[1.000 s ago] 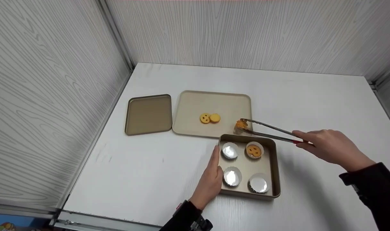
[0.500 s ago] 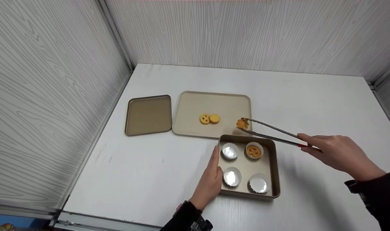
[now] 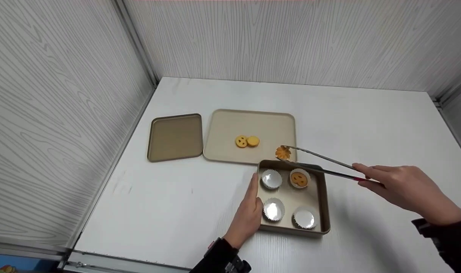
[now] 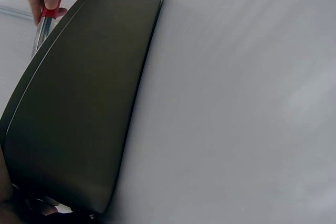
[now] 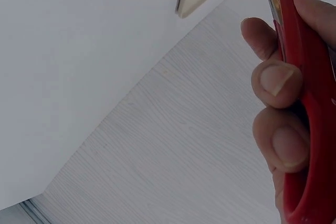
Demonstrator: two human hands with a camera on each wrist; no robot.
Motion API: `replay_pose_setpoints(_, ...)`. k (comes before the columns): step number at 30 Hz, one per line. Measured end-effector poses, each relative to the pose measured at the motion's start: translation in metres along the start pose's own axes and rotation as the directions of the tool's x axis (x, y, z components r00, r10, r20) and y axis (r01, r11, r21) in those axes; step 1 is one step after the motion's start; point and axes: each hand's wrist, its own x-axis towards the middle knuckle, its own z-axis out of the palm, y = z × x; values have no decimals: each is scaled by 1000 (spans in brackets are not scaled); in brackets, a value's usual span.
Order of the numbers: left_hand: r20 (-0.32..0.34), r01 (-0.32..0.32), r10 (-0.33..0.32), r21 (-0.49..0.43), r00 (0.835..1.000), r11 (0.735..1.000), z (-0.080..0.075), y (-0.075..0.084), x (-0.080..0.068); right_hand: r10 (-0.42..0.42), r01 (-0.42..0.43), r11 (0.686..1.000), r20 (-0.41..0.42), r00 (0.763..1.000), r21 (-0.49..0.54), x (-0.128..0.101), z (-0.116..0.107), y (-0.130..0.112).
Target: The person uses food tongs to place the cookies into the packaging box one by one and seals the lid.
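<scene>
We see our right hand [image 3: 405, 185] squeezing a pair of metal tongs [image 3: 321, 167] with red grips. Our fingers [image 5: 275, 80] curl tight around the red part, and that squeeze keeps the tips pressed on a small flower-shaped cookie [image 3: 283, 152]. The cookie hangs in the air just past the far edge of the deep square pan [image 3: 325, 212], above the near right corner of the big flat tray [image 3: 230, 121]. We think it is held up high so it can pass over the pan's wall.

Our left hand [image 3: 249, 214] rests flat against the left wall of the deep pan, fingers straight and not gripping. It looks like it is there to stop the pan from sliding.

Inside the pan sit four foil cups. The far right cup [image 3: 300, 178] has a smiley cookie in it. The far left cup [image 3: 271, 179], the near left cup [image 3: 274, 209] and the near right cup [image 3: 304, 217] look bare inside.

On the big flat tray lie two more cookies [image 3: 247, 141], touching each other, one with a smiley face. A smaller, darker tray [image 3: 175, 137] sits just to its left. Everything stands on a white table [image 3: 169, 201] with pale wood-look walls around it.
</scene>
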Motion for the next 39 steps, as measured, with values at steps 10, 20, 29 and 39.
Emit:
replay_pose_setpoints(10, 2, 5, -5, 4, 1000, 1000, 0, 0, 0, -58, 57, 998, 12, 998, 20, 5, -4, -10)
replay_pose_setpoints(20, 1, 2, -2, 11, 1000, 1000, 0, 0, 1, -89, 87, 994, 23, 996, 71, 4, -3, -16)
replay_pose_setpoints(29, -4, -8, 8, 7, 1000, 1000, 0, 1, 1, -72, 65, 995, 88, 994, 76, 2, -3, -19)
replay_pose_setpoints(39, -5, -11, 12, 4, 1000, 1000, 0, 0, 0, -69, 57, 994, 124, 990, 93, 1, 0, -21)
